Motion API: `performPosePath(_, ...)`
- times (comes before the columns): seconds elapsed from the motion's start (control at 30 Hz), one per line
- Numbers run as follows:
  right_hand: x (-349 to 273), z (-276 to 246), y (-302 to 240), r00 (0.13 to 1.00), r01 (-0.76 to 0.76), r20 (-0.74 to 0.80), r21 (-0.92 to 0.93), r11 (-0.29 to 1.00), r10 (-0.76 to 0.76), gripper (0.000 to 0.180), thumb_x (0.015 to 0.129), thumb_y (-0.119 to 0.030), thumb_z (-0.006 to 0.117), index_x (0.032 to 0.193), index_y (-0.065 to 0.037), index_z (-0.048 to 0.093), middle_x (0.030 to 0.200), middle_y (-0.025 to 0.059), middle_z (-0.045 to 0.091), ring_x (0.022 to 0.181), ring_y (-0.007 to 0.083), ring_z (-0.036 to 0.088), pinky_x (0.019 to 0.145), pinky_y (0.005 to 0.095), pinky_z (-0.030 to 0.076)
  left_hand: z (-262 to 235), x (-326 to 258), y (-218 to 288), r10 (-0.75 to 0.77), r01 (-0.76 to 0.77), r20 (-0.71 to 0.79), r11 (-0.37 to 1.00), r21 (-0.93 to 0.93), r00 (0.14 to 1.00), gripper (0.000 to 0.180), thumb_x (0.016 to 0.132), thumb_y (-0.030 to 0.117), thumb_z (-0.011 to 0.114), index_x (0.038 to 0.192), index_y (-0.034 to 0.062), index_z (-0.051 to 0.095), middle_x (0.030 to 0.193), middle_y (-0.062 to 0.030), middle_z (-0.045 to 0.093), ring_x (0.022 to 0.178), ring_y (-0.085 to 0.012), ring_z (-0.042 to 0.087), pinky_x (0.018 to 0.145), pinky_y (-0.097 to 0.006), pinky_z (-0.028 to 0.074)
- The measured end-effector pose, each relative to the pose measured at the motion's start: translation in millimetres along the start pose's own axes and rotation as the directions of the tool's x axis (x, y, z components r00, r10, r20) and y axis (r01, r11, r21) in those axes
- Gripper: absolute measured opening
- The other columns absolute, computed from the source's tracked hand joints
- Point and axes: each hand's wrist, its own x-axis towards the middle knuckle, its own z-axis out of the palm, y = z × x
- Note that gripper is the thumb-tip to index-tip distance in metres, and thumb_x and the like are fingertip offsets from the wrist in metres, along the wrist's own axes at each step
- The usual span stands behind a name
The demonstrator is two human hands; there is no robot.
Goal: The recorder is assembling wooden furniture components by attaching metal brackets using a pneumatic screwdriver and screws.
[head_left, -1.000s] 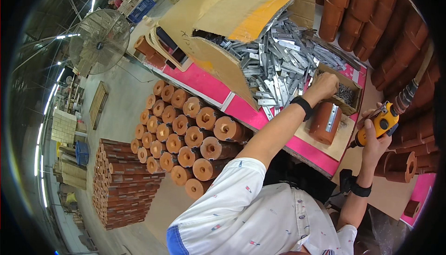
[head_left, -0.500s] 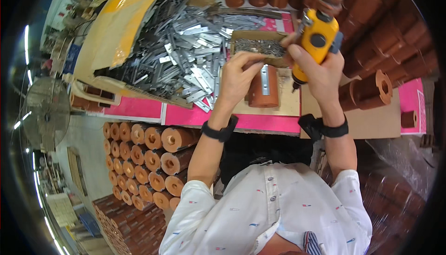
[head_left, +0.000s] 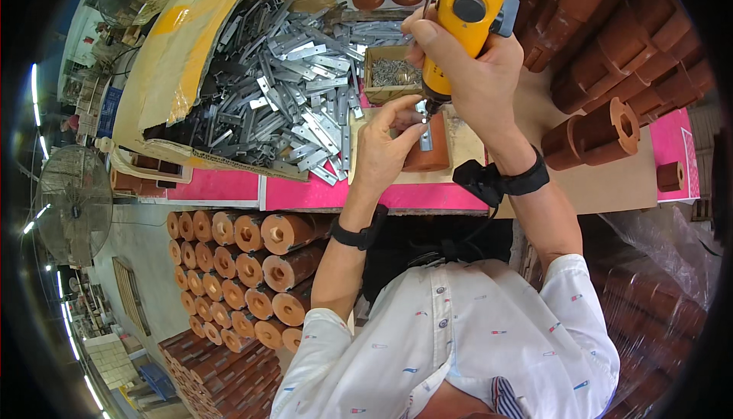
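Note:
My right hand (head_left: 481,68) is wrapped round a yellow electric screwdriver (head_left: 467,14), which points down at a brown cylinder (head_left: 437,156) lying on the bench. A flat silver metal strip (head_left: 425,142) with holes rests on top of the cylinder. Thumb and fingers of my left hand (head_left: 380,144) are pinched together at the strip, right by the screwdriver's tip. Whatever sits between those fingertips is too small to make out. Just beyond the cylinder stands a small cardboard box of screws (head_left: 393,73).
On the left, a large cardboard box (head_left: 179,60) spills a heap of metal strips (head_left: 305,91). More brown cylinders (head_left: 611,45) stand at the far right, with one pair (head_left: 592,140) lying nearer. Stacked cylinders (head_left: 248,266) rise below the bench's left side. A fan (head_left: 72,198) stands further left.
My right hand has brought the screwdriver leftward until its tip is over the strip. My left hand has come back from the screw box to the strip, fingers pinched.

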Motion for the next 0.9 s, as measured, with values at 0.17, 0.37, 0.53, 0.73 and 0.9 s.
performPosePath(0.17, -0.9, 0.8, 3.1, 1.0, 0.011, -0.002, -0.042, 0.999, -0.011, 0.013, 0.086, -0.009, 0.067, 0.092, 0.002, 0.064, 0.082, 0.0046, 0.066, 0.067, 0.0091, 0.063, 0.062, 0.0226, 0.051, -1.4, -1.0, 5.8, -0.019, 0.019, 0.016, 1.0, -0.012, 1.0, 0.036, 0.082, 0.003, 0.067, 0.117, 0.0004, 0.06, 0.094, -0.0078, 0.07, 0.087, -0.0107, 0.063, 0.077, -0.025, 0.048)
performPosePath(0.37, -0.6, 0.4, 3.2, 1.0, 0.012, -0.004, -0.047, 0.999, -0.013, 0.013, 0.086, -0.01, 0.067, 0.092, 0.002, 0.064, 0.08, 0.0041, 0.066, 0.067, 0.0091, 0.063, 0.062, 0.0226, 0.051, -0.5, 0.6, 2.9, 0.01, -0.01, 0.009, 1.0, 0.0, 1.0, 0.034, 0.081, 0.002, 0.067, 0.115, 0.0003, 0.061, 0.093, -0.0067, 0.069, 0.086, -0.0108, 0.063, 0.076, -0.024, 0.048)
performPosePath(0.53, -0.4, 1.0, 4.0, 1.0, 0.004, -0.007, -0.068, 0.998, -0.005, 0.015, 0.086, -0.011, 0.067, 0.093, 0.002, 0.065, 0.08, 0.0041, 0.067, 0.068, 0.0091, 0.064, 0.062, 0.0224, 0.052, 0.3, 1.3, 2.2, 0.013, -0.013, 0.014, 1.0, 0.027, 1.0, 0.033, 0.08, 0.001, 0.067, 0.113, 0.0002, 0.062, 0.092, -0.0064, 0.069, 0.085, -0.0111, 0.064, 0.078, -0.025, 0.048)
performPosePath(0.73, -1.6, 1.0, 7.6, 1.0, -0.011, -0.011, -0.072, 0.997, 0.01, 0.016, 0.085, -0.012, 0.069, 0.093, 0.001, 0.065, 0.08, 0.0035, 0.066, 0.068, 0.0091, 0.064, 0.063, 0.0225, 0.052, 2.6, 2.6, -2.7, 0.059, -0.059, 0.003, 0.998, 0.029, 0.998, 0.032, 0.08, 0.0, 0.066, 0.112, 0.001, 0.063, 0.09, -0.008, 0.069, 0.081, -0.0122, 0.064, 0.075, -0.026, 0.05)
performPosePath(0.9, 1.5, 1.3, 19.5, 0.998, 0.046, -0.045, -0.079, 0.996, -0.049, 0.017, 0.084, -0.013, 0.071, 0.094, -0.001, 0.063, 0.081, 0.003, 0.066, 0.068, 0.0085, 0.064, 0.062, 0.022, 0.052, 5.2, 7.6, -4.3, 0.093, -0.093, -0.016, 0.995, 0.04, 0.996, 0.032, 0.08, -0.001, 0.065, 0.111, 0.0016, 0.063, 0.087, -0.0103, 0.069, 0.078, -0.0145, 0.066, 0.072, -0.028, 0.051)
